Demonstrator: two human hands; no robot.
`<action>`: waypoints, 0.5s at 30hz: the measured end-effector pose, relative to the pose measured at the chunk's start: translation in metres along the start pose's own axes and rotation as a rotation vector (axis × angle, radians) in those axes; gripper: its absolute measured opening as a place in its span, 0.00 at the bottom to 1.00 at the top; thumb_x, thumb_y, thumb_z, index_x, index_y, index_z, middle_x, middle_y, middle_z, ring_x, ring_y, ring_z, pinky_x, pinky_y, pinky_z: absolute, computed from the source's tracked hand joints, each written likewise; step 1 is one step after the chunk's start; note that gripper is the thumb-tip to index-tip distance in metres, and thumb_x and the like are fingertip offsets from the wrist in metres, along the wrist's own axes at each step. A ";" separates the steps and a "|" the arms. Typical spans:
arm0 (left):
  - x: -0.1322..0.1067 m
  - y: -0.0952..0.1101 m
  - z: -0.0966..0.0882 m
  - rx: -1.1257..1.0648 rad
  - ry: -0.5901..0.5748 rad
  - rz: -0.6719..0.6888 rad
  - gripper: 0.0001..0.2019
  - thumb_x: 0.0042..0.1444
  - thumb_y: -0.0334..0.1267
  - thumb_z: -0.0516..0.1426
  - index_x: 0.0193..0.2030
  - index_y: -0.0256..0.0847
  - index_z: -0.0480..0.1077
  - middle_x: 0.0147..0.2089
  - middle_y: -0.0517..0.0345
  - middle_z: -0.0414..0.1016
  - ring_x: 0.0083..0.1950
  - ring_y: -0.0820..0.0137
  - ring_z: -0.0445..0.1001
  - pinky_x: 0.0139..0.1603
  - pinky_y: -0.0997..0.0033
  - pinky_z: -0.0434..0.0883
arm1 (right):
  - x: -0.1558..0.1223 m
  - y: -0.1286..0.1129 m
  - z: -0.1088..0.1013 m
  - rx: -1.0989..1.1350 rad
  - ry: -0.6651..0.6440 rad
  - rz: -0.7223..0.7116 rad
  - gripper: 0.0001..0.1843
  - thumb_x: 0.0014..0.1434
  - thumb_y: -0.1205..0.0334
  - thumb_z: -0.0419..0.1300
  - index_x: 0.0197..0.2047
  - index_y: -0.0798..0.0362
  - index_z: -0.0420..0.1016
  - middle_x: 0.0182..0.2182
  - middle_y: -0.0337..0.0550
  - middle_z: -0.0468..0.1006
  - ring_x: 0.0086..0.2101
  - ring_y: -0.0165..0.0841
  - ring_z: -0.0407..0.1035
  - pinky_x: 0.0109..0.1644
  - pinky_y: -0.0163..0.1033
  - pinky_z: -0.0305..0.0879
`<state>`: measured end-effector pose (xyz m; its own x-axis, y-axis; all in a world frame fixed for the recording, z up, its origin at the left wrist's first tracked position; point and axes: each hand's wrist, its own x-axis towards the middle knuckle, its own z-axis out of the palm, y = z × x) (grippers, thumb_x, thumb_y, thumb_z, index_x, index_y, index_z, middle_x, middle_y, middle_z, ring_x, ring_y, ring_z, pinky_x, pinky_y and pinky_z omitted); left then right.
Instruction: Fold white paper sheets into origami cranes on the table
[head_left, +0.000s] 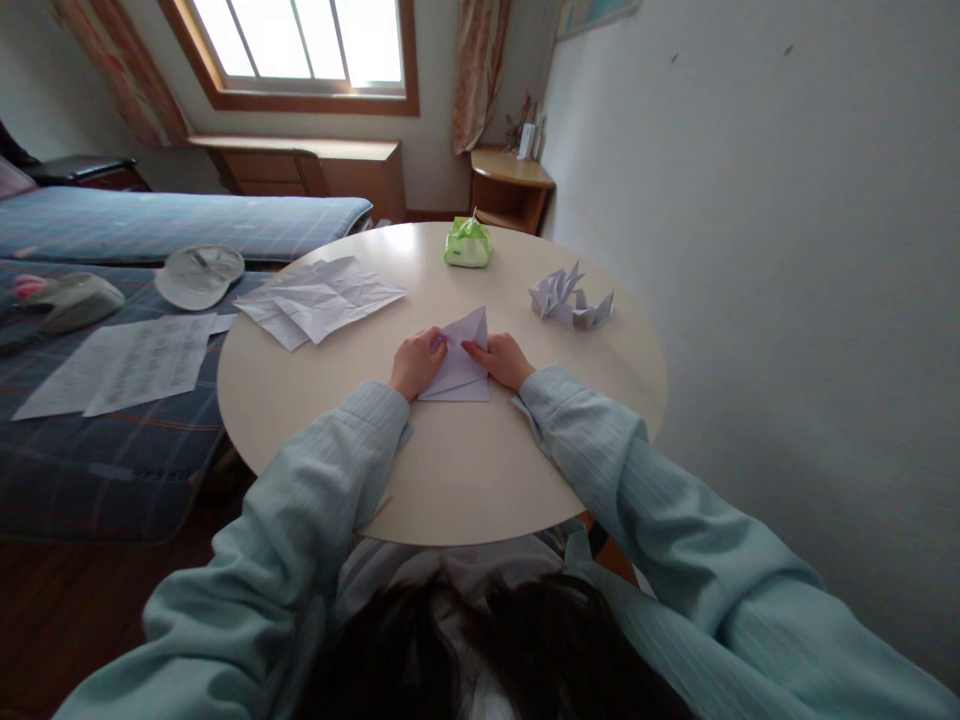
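Note:
A pale folded paper piece (463,352) lies on the round cream table (442,470) in front of me, one pointed flap standing up. My left hand (417,362) pinches its left edge, fingers curled. On the right edge, my right hand (501,358) presses with fingers drawn together. Both sleeves are light blue.
Creased white sheets (322,298) lie at the table's left. A green tissue pack (468,244) sits at the far edge, finished folded paper figures (570,298) at the right. A bed (112,400) with papers and a cap stands left; a white wall is close on the right.

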<state>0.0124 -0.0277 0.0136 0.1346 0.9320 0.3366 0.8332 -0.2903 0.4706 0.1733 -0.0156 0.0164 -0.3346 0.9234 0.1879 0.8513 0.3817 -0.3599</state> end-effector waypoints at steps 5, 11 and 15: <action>0.000 -0.001 0.001 -0.001 0.002 0.003 0.10 0.55 0.36 0.48 0.37 0.39 0.69 0.38 0.52 0.74 0.39 0.67 0.71 0.37 0.72 0.63 | 0.000 0.000 0.000 -0.020 0.005 -0.004 0.25 0.60 0.51 0.45 0.32 0.59 0.77 0.30 0.49 0.78 0.28 0.31 0.68 0.28 0.32 0.50; 0.000 -0.001 0.001 0.008 -0.001 -0.004 0.10 0.55 0.37 0.47 0.37 0.40 0.69 0.37 0.52 0.74 0.38 0.67 0.71 0.37 0.72 0.63 | -0.001 -0.002 -0.002 -0.033 -0.004 0.003 0.24 0.60 0.51 0.46 0.33 0.59 0.77 0.30 0.49 0.78 0.29 0.31 0.68 0.29 0.32 0.51; 0.000 0.001 -0.001 0.015 -0.008 -0.021 0.10 0.55 0.37 0.47 0.37 0.40 0.69 0.37 0.53 0.74 0.39 0.68 0.70 0.37 0.72 0.63 | -0.001 -0.002 -0.002 -0.031 -0.005 -0.001 0.24 0.60 0.51 0.46 0.32 0.59 0.77 0.30 0.48 0.78 0.28 0.31 0.68 0.29 0.32 0.51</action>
<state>0.0126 -0.0281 0.0145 0.1207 0.9396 0.3204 0.8441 -0.2670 0.4650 0.1727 -0.0172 0.0189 -0.3375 0.9232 0.1839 0.8631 0.3814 -0.3309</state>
